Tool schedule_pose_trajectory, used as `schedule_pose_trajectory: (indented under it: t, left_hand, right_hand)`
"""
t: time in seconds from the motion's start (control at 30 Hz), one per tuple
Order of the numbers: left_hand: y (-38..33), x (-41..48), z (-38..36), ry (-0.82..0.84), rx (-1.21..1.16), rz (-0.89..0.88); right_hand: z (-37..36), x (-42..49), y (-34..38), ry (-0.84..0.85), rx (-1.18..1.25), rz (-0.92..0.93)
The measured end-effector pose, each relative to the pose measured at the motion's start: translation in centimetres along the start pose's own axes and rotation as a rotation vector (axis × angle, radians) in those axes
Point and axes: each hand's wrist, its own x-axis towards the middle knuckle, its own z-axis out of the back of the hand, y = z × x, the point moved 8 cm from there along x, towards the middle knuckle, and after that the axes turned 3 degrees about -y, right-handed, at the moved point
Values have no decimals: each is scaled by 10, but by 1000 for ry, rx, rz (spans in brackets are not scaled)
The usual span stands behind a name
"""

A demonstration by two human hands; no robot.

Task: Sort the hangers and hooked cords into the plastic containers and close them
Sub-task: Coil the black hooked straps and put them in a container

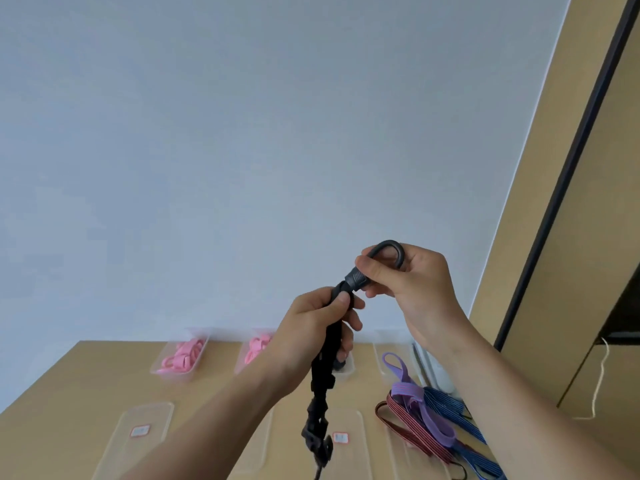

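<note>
Black hooked cord [322,372] held clear above the worktop [86,375]: right hand [412,282] pinches its hook [398,251], left hand [318,327] grips just below.

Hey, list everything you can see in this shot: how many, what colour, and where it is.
hooked cord: one, black, hanging between both hands above the table
loose cords: at least three, purple, red striped and blue striped, heaped on the table's right side
hangers: several, pink, inside the two back-left containers
containers: at least three, clear, in a row along the wall
lids: at least three, clear, two showing red-edged labels, lying along the table's near side
table: one, tan, under everything
string: one, white, hanging at far right
left hand: one, grips the hooked cord near its top
right hand: one, pinches the cord's hook
</note>
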Motion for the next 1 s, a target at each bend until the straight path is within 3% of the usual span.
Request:
schedule_pose_trajectory:
  t: [0.1,0.23,0.47,0.57,0.7,0.8,1.0]
  left_hand:
    - [6,-7,-8,-81,96,5]
    - [0,-15,-13,-241,306,-139]
    - [7,-16,-19,-286,222,-27]
    - [10,-16,-19,-264,104,47]
    - [21,-22,-17,-255,-133,143]
    - [22,-24,-22,-182,-273,175]
    - [16,-26,-22,-58,-321,160]
  right_hand:
    - [9,0,-2,-5,-43,16]
    - [9,-1,-8,55,-104,-20]
    - [7,-7,-13,200,-181,34]
    - [12,-8,-8,152,-243,179]
    - [3,-27,11,112,-512,655]
    - [-6,-40,8,135,-680,870]
    - [-10,-47,-1,193,-761,982]
